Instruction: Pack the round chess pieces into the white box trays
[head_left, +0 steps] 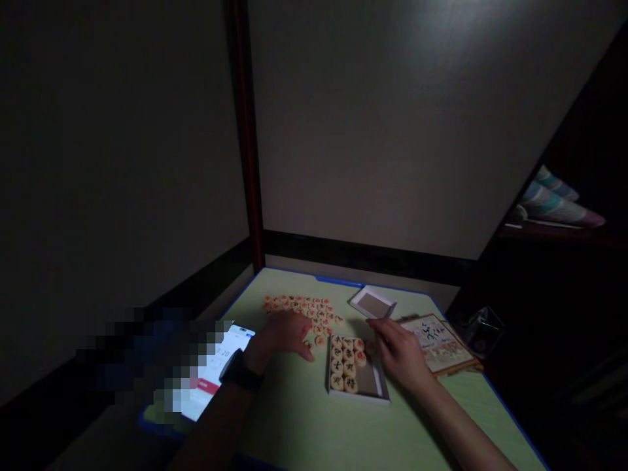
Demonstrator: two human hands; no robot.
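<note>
Chinese chess pieces (321, 313), round and pale with red or black characters, lie loosely grouped on the far left of the table. My left hand (288, 331), wearing a dark watch, hovers over their near edge; its thumb is spread away from the fingers, some of which are hidden. A shallow open box (360, 394) holds rows of pieces, mostly black-marked ones (337, 366), on its left side. Over the box's right side, my right hand (396, 347) is bent with its fingers closed round a piece (370, 348) at the upper right corner, partly covered.
The box lid (373, 302) lies at the back of the green table (299, 418). A printed box or booklet (436, 343) rests beyond my right hand. A lit phone (220, 366) is beside my left wrist. Walls close in behind and left.
</note>
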